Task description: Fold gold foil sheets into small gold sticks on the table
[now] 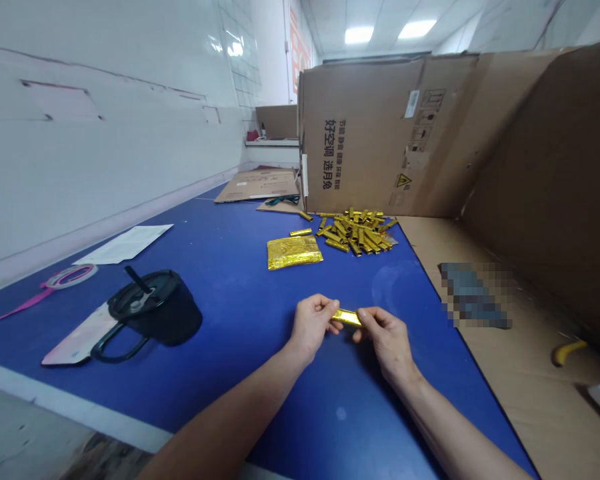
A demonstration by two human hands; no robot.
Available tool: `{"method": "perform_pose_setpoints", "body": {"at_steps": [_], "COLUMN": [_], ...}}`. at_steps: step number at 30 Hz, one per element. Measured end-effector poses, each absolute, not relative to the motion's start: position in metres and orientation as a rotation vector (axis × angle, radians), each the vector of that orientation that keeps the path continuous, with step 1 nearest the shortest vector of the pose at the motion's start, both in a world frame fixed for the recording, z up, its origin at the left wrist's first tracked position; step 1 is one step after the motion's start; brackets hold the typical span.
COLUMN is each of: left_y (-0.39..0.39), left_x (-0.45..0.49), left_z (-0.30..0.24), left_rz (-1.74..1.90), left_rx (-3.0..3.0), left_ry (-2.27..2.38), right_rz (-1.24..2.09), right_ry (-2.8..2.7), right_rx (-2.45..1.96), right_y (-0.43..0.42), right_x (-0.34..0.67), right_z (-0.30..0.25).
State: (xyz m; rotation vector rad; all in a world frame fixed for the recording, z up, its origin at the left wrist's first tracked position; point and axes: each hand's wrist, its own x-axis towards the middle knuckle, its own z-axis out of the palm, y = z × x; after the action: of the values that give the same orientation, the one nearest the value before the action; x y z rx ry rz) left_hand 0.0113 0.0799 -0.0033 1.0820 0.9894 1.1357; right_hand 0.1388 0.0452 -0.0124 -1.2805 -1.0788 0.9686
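Between my two hands, just above the blue table [260,373], is a small shiny gold foil-wrapped stick [348,317]. My left hand [314,327] pinches its left end between thumb and fingers. At the right end, my right hand [387,339] grips it the same way. Beyond my hands lies a flat stack of gold foil sheets [295,253]. Behind that and to the right is a heap of similar gold pieces [357,233], with a few loose ones around it. What the foil wraps is hidden.
At left stand a black lidded mug [157,310] with a straw, a phone-like flat object [75,340], a tape roll [73,277] and white paper [125,245]. Large cardboard boxes [370,147] wall the back and right. Flattened cardboard [257,185] lies at the far end.
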Motion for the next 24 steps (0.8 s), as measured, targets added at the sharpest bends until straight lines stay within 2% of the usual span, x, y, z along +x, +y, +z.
{"method": "perform_pose_setpoints", "body": {"at_steps": [15,24], "left_y": [0.0748,0.0751], "left_x": [0.0151,0.0144], "left_z": [-0.0027,-0.0019], "left_rz": [0.981,1.031], "left_rx": [1.112,1.034], "left_ry": [0.906,0.920], "right_rz": [1.005,1.017], "right_ry": [-1.096,-1.032], "right_rx": [-1.276,-1.256], "right_y": [0.0468,0.0462], "right_x": [0.1378,0.1367], "right_z": [-0.0146,-0.0137]}}
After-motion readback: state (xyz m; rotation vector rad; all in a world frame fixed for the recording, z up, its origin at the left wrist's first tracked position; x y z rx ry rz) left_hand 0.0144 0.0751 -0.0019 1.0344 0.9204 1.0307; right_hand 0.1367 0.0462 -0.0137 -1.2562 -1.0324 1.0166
